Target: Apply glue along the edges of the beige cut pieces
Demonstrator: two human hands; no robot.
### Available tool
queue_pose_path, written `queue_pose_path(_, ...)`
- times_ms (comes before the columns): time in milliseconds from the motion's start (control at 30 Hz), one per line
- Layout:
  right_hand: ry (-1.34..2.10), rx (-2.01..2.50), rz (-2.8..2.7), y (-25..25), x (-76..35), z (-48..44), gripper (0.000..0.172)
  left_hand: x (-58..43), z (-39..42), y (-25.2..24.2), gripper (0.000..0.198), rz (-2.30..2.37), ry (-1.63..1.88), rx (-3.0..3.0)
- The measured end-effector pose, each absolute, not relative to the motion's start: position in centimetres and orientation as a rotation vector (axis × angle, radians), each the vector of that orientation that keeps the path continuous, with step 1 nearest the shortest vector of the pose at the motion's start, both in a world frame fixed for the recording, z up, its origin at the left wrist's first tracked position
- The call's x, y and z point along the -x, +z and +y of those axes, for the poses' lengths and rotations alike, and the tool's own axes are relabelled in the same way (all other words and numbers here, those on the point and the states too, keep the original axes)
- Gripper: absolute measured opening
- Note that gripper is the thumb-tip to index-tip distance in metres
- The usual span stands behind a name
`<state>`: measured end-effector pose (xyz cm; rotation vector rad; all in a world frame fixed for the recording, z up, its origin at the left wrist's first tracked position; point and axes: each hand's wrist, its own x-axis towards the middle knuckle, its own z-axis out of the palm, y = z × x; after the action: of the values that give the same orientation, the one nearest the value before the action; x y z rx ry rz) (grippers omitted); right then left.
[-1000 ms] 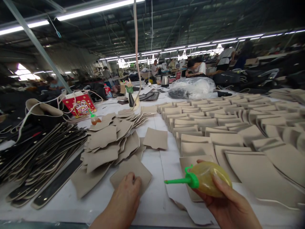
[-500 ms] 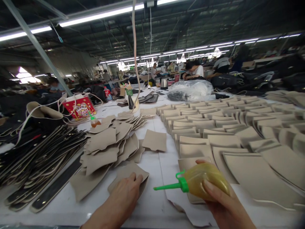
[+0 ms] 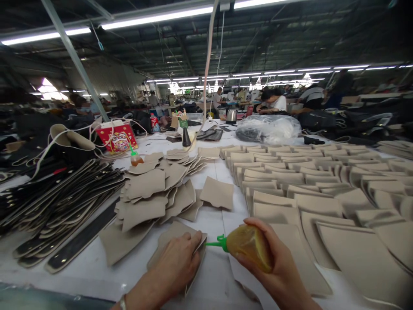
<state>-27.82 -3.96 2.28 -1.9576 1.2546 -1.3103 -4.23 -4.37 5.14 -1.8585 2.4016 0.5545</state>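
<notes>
Our squeeze bottle (image 3: pixel 247 246) has come leftward since the earlier frame, its green nozzle (image 3: pixel 217 244) now at the edge of the beige piece (image 3: pixel 165 239). Our right grip (image 3: pixel 275 262) wraps the bottle; our left grip (image 3: pixel 177 262) holds that piece on the tabletop (image 3: pixel 216 275). Black straps (image 3: pixel 69 211) and a beige pile (image 3: pixel 148 184) crowd our left, beige rows (image 3: pixel 309 181) our right; one loose panel (image 3: pixel 217 193) lies in the white lane between, the tabletop's near edge by our left wrist.

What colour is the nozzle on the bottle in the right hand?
The nozzle is green; clearest in the head view.
</notes>
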Motion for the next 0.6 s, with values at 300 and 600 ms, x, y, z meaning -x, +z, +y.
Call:
queue_pose_path(300,-1.337,2.228,1.124,2.7,26.5,-5.3,0.046,3.7,-4.3,4.7,0.052,2.443,0.602,1.889)
queue_pose_path(600,-1.25,2.171,1.197,2.9,26.7,-5.1,0.044,2.9,-3.8,3.7,0.042,2.545,0.736,1.938)
